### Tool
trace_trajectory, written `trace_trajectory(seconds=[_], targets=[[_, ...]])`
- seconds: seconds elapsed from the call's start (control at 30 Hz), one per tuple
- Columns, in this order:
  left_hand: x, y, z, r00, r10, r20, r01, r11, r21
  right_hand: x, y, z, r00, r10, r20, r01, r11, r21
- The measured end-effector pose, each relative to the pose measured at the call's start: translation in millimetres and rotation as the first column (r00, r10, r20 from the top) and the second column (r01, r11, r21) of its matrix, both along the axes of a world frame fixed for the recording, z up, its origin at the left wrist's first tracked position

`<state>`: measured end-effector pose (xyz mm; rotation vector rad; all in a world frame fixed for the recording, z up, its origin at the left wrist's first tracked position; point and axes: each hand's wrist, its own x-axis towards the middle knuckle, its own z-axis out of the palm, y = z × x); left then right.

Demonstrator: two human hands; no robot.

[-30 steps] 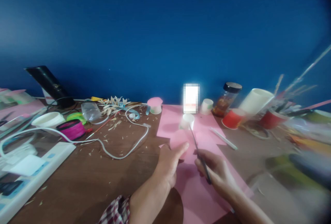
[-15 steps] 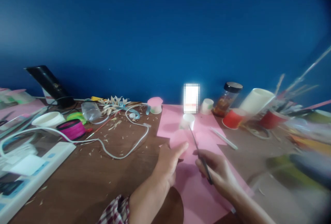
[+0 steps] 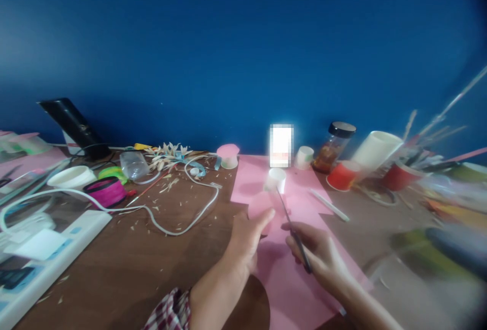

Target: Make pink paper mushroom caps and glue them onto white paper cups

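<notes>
The person's left hand (image 3: pixel 245 241) grips a rounded piece of pink paper (image 3: pixel 261 207), its thumb laid over the near edge; the fingers beneath are mostly hidden. The right hand (image 3: pixel 315 249) is closed around a thin tool (image 3: pixel 299 243) with a dark handle, whose narrow end slants up and away beside the paper; whether the tip touches the paper cannot be told. The paper piece is in front of the person, above a larger pink sheet (image 3: pixel 300 289) that lies on the brown surface (image 3: pixel 171 274). Just beyond the piece stands a small white cup (image 3: pixel 277 180), and a pale pen (image 3: pixel 330 205) lies to the right of it. Farther back are a second white cup (image 3: pixel 305 157) and, to the left, a tub with a pink round top (image 3: pixel 228 155). A dark-lidded jar (image 3: pixel 337 147) stands near a red cup (image 3: pixel 341 175) on the right, where the things at the edge are blurred. On the left, a white cable (image 3: pixel 165 231) winds across the surface near a magenta roll (image 3: pixel 104 191), a white bowl (image 3: pixel 72 175) and a power strip (image 3: pixel 72 249). Behind everything rises a blue wall (image 3: pixel 213 56).
</notes>
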<state>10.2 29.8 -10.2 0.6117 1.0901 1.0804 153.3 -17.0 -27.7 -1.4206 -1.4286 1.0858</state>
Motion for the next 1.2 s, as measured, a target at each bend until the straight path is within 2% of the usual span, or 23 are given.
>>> trace_trajectory(seconds=[0.37,0.5,0.83,1.2], targets=[[-3,2,-12.4,0.996,0.016,-0.085,-0.015,1.000,0.015,-1,-1,-1.4,0.997,0.014,-0.071,-0.016,1.000,-0.020],[-3,2,-12.0,0.995,-0.003,-0.104,0.000,1.000,-0.024,-1,-1,-2.7,0.995,0.029,-0.094,-0.031,0.999,-0.021],[-2,-3,-2.4,0.995,0.025,-0.092,-0.028,0.999,-0.030,0,1,-0.6,0.999,0.036,-0.022,-0.036,0.999,0.000],[-2,-3,-3.6,0.995,0.029,-0.091,-0.029,1.000,-0.005,0,0,1.8,1.000,0.019,0.004,-0.019,1.000,0.002]])
